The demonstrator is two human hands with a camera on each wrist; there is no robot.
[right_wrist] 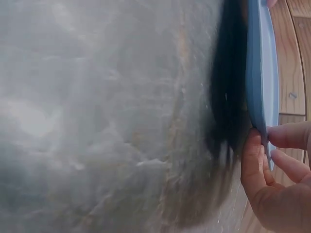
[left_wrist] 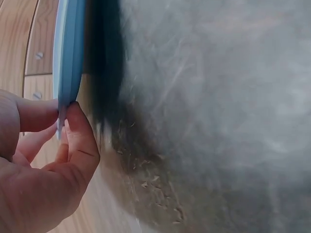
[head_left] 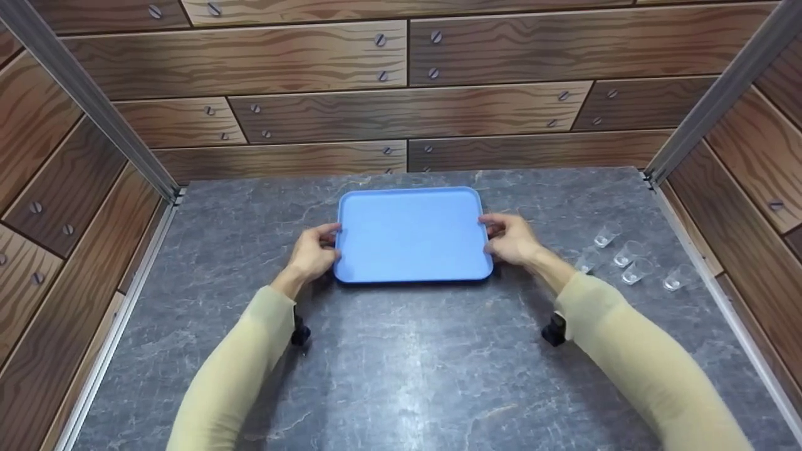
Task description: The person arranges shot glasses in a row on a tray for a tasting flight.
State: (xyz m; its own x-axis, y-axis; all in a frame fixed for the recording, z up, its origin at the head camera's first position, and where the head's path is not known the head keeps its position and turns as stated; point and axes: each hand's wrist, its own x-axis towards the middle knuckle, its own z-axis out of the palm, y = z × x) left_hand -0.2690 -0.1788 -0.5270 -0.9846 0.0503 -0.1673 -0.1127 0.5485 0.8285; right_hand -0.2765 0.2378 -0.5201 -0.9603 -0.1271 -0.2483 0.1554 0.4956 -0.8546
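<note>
A blue rectangular tray (head_left: 413, 235) with rounded corners and a low rim is held level between both hands. On its left edge, the left hand (head_left: 313, 252) pinches the rim. The right hand (head_left: 510, 239) pinches the opposite rim. Both wrist views show the tray (left_wrist: 69, 53) edge-on, with a dark shadow on the table beneath it and a gap between. In the left wrist view, thumb and fingers of the left hand (left_wrist: 48, 165) meet across the rim. The right hand (right_wrist: 279, 182) grips likewise in the right wrist view.
Several small clear glasses, one of them a shot glass (head_left: 637, 271), stand on the right of the grey marbled table (head_left: 401, 357), beside the right forearm. Wood-patterned panels (head_left: 313, 116) enclose the back and sides, with metal rails (head_left: 727, 94) at the corners.
</note>
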